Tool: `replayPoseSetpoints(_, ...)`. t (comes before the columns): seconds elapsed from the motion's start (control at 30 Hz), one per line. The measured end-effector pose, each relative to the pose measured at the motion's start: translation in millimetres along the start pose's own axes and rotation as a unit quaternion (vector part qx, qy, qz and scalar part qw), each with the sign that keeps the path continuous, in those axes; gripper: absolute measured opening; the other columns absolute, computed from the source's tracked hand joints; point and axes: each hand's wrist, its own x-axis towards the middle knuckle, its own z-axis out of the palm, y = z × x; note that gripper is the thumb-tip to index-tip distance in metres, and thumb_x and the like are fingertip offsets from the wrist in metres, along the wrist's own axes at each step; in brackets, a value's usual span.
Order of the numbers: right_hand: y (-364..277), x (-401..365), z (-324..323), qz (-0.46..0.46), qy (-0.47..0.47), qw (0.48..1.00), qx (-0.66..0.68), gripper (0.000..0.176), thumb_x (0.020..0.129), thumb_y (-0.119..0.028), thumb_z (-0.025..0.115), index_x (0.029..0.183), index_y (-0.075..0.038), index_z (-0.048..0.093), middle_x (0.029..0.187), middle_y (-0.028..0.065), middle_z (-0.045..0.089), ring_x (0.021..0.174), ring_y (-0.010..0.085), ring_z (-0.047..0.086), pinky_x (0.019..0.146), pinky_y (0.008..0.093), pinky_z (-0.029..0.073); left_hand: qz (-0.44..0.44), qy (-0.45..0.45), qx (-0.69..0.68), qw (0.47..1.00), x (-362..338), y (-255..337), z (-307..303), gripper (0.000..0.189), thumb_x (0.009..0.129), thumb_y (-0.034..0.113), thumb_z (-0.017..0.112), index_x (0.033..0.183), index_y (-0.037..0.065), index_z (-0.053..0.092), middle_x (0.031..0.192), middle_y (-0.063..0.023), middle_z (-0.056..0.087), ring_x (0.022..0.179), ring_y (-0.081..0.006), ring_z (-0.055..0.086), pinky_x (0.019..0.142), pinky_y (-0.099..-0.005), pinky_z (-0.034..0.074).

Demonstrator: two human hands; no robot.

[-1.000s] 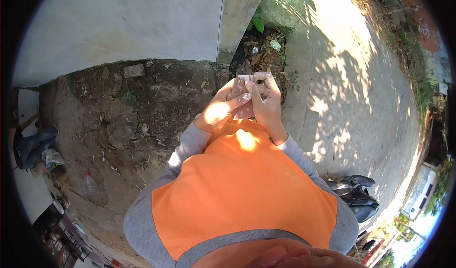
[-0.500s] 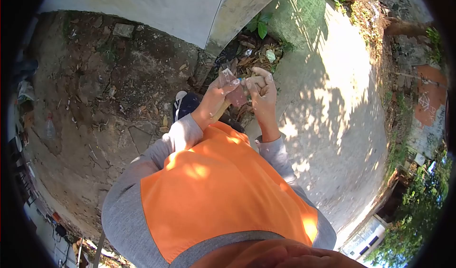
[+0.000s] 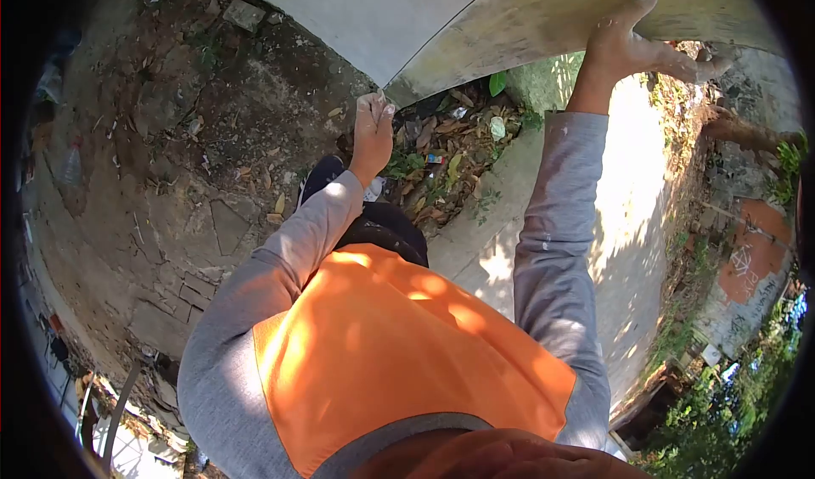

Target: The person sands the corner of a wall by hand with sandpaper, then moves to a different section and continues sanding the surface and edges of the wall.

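left fingers [image 3: 368, 107] bunched by wall [image 3: 340, 16], right fingers [image 3: 679, 63] spread; bottle [image 3: 71, 166] on ground [image 3: 127, 284], contents unclear.

The wall [image 3: 373, 16] blocks me past its bottom corner by my left hand [image 3: 372, 138]; over the leaf litter [image 3: 441, 152] I've open room.

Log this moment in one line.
left hand: fingers bunched at corner of wall, contents unclear | right hand: spread open, thumb over wall's side face | nearby: leaf litter
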Motion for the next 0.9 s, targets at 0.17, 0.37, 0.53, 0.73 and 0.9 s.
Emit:
replayPoseSetpoints(0.17,-6.0,-2.9,29.9,-0.182,0.208,0.887,-0.371,0.089,0.083,-0.058,0.071,0.152,-0.016,0.035,0.163,0.0138,0.024,0.145,0.0364,0.027,0.117,0.0451,0.021,0.150,0.013,0.110,0.982,28.7,-63.3,9.8,0.017,0.099,0.004,0.054,0.115,-0.002,0.055,0.106,-0.0121,0.058,0.103,-0.0230,0.059,0.092,-0.0341,0.046)
replayPoseSetpoints(0.37,63.6,-112.6,14.3,-0.169,0.203,0.878,-0.400,0.088,0.083,-0.058,0.070,0.152,-0.016,0.035,0.162,0.0139,0.024,0.145,0.0365,0.027,0.117,0.0453,0.021,0.155,0.007,0.074,0.985,68.8,-252.5,31.9,0.023,0.095,0.007,0.061,0.114,-0.004,0.067,0.107,-0.0104,0.067,0.091,-0.0176,0.062,0.084,-0.0312,0.048)
replayPoseSetpoints(0.53,111.1,-205.4,-14.4,-0.159,0.211,0.859,-0.438,0.088,0.083,-0.058,0.070,0.153,-0.016,0.035,0.162,0.0140,0.024,0.145,0.0366,0.027,0.117,0.0456,0.021,-0.120,0.040,0.041,0.991,92.2,-388.6,45.6,0.024,0.090,0.015,0.072,0.104,-0.005,0.071,0.086,-0.0029,0.070,0.069,-0.0079,0.058,0.062,-0.0266,0.047)
replayPoseSetpoints(0.73,147.3,-301.1,-31.3,-0.160,0.234,0.837,-0.468,0.088,0.084,-0.058,0.069,0.153,-0.016,0.035,0.162,0.0141,0.024,0.144,0.0368,0.027,0.117,0.0459,0.021,-0.202,0.114,-0.149,0.961,131.9,-501.3,82.2,0.017,0.093,0.019,0.069,0.090,0.002,0.071,0.073,0.0019,0.062,0.062,-0.0065,0.051,0.058,-0.0279,0.042)
replayPoseSetpoints(0.9,146.3,-340.8,-34.6,-0.176,0.216,0.823,-0.496,0.088,0.084,-0.058,0.069,0.153,-0.016,0.035,0.162,0.0142,0.025,0.144,0.0369,0.027,0.116,0.0461,0.021,-0.084,0.142,-0.112,0.980,137.4,-528.6,105.0,0.027,0.100,0.018,0.057,0.094,-0.008,0.065,0.080,-0.0092,0.066,0.066,-0.0168,0.053,0.062,-0.0340,0.044)
